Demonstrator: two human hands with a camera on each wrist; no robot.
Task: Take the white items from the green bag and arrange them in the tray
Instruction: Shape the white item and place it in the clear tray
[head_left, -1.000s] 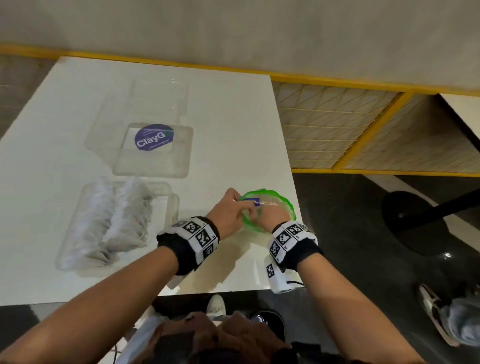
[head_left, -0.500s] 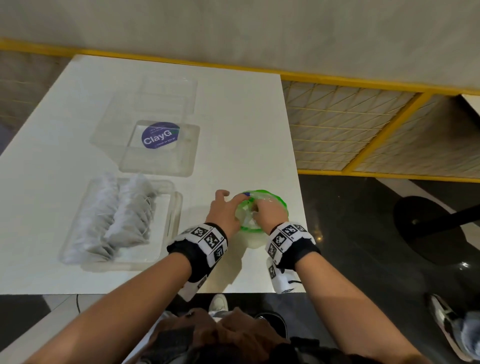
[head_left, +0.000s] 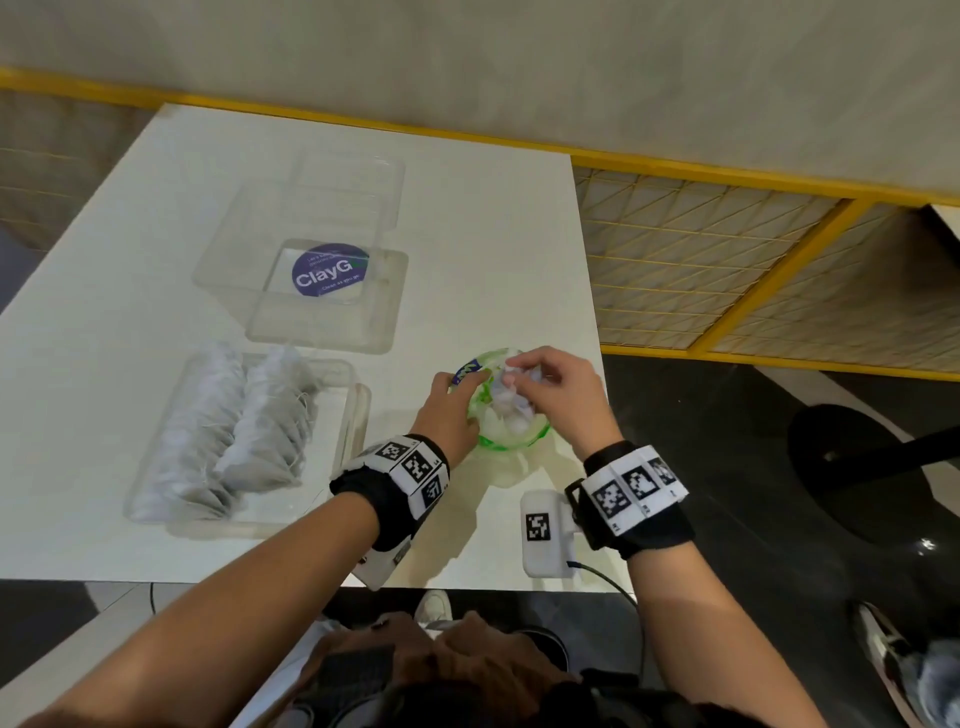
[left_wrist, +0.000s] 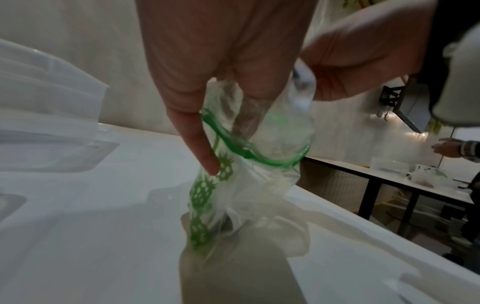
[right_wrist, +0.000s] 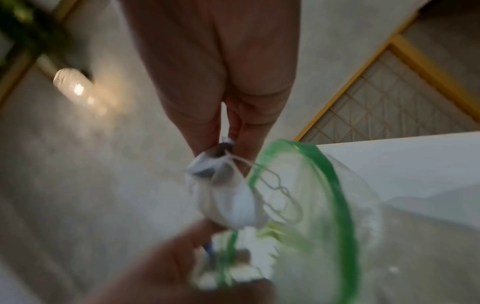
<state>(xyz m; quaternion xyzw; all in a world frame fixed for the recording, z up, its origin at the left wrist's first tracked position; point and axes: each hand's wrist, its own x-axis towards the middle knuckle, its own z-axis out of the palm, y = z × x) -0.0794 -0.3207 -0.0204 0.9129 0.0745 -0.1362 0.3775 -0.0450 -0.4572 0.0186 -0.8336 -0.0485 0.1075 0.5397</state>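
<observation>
A clear bag with a green zip rim (head_left: 511, 436) (left_wrist: 249, 156) (right_wrist: 335, 197) stands near the table's right front edge, with white pouches inside. My left hand (head_left: 451, 410) (left_wrist: 215, 115) grips the bag's rim, fingers tucked into its mouth. My right hand (head_left: 550, 387) (right_wrist: 228, 135) pinches a small white pouch with a string (head_left: 511, 371) (right_wrist: 228, 197) by its top, just above the bag's opening. To the left lies the clear tray (head_left: 358, 410), holding two rows of white pouches (head_left: 234, 431).
A clear lid with a purple ClayG sticker (head_left: 328, 270) lies behind the tray on the white table (head_left: 493, 234). The table's right edge is close beside the bag. A black pedestal base (head_left: 862, 467) stands on the dark floor to the right.
My right hand has come up out of the bag with a white pouch pinched in its fingers. The left hand keeps its hold on the bag's rim.
</observation>
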